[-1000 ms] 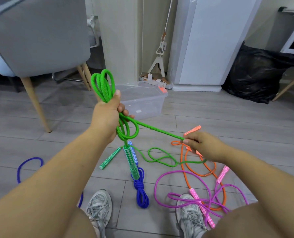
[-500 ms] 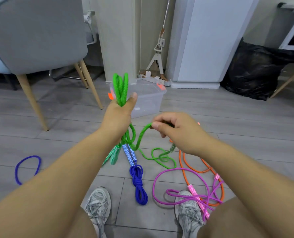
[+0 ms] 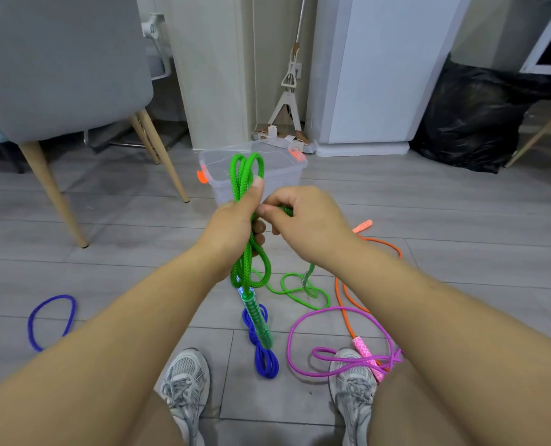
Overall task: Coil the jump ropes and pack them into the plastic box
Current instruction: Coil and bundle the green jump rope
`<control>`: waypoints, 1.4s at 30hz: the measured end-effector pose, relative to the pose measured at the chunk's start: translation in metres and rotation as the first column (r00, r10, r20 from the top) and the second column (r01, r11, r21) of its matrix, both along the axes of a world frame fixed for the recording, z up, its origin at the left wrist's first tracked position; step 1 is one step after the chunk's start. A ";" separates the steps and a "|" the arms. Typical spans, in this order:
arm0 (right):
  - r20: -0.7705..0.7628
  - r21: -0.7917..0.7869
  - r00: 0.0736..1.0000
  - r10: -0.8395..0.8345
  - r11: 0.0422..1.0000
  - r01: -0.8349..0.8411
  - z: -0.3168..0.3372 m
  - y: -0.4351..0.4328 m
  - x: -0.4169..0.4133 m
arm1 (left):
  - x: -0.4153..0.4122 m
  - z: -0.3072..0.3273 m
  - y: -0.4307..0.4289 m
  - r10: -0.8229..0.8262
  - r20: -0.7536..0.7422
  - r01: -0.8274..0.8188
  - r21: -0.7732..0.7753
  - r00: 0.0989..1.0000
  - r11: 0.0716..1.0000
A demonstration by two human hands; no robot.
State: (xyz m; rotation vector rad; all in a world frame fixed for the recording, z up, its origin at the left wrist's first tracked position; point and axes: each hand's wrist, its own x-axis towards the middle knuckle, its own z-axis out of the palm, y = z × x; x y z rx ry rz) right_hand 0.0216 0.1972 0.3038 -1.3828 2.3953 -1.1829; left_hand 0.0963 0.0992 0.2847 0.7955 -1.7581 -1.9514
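L hand (image 3: 235,226) fisted round green rope (image 3: 246,175) bundle, loops upright. R hand (image 3: 303,217) just right of it, pinching slack strand. Rest trails near-right on floor; plastic box (image 3: 280,175) directly behind, farther.

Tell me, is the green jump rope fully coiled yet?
Not yet. The left hand grips several loops of the green rope, but a loose stretch lies on the floor.
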 end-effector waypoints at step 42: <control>0.447 -0.352 0.888 -0.108 0.892 0.286 -0.010 0.003 -0.003 | 0.006 0.012 0.011 -0.038 -0.188 0.058 0.103 0.981 0.993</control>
